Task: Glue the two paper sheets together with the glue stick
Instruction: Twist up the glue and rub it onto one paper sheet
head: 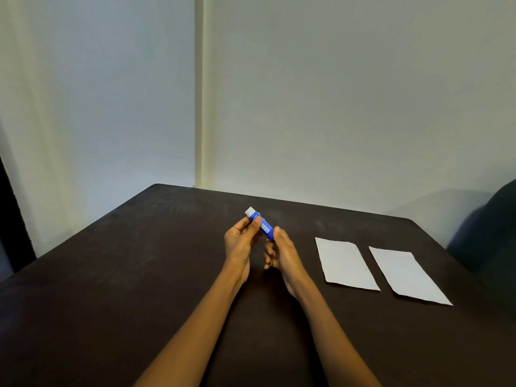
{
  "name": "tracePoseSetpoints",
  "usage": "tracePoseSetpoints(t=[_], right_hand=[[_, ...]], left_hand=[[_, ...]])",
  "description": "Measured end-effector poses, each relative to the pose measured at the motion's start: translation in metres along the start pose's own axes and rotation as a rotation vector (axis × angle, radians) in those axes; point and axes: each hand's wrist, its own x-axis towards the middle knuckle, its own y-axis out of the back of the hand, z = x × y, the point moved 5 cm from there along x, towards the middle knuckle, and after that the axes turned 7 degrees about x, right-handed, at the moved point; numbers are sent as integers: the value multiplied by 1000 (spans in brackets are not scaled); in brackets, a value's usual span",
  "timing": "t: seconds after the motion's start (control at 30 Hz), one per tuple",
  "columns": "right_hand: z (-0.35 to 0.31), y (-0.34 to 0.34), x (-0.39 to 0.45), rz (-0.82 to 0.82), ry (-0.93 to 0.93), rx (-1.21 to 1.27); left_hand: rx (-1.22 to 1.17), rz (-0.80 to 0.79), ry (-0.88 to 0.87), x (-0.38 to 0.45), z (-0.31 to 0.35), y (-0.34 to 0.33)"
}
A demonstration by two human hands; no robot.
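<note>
- Step in hand, by the look of it: uncapping the glue stick [261,222], held up above the table [139,261] between both hands.
- Left hand [240,241] pinching the upper part of the stick, just under the white end, thumb and fingertips closed around the blue barrel.
- Right hand [280,252] gripping the lower end, thumb up along the barrel, remaining fingers curled in toward the palm.
- Stick tilted, white end up and to the left, blue end down toward the right hand.
- Best done with a straight pull or slight twist along the stick's axis, lower end kept steady, no bending sideways.
- Worth keeping the cap within reach afterward; cannot tell which end carries the cap.
- Both forearms stretched forward from the near edge, wrists close together, palms turned inward facing each other.
- Near sheet [344,263] and far sheet [407,275] lying flat on the table to the right, side by side, a narrow gap between, well apart from the hands.
- No glue visible on either sheet, so the task likely at its start.
</note>
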Motion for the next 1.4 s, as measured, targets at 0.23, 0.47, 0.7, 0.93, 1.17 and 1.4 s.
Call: tracePoseSetpoints(t=[0.23,0.47,0.7,0.93,1.17,1.4], right_hand=[[-3,-3,-4,-25,41,-66],[2,4,-1,57,-84,48],[-2,1,-5,-43,59,-52],[2,7,-2,73,-75,39],[-3,-1,-7,-53,72,-85],[0,3,-3,3,31,-44]], left_hand=[[-15,37,-9,2,-2,3],[14,-47,-11,-1,-4,-5],[2,-3,-18,1,-2,-1],[-21,-128,-7,0,-7,-8],[-18,-26,-14,0,-3,-1],[-15,-29,-11,-2,-3,-4]])
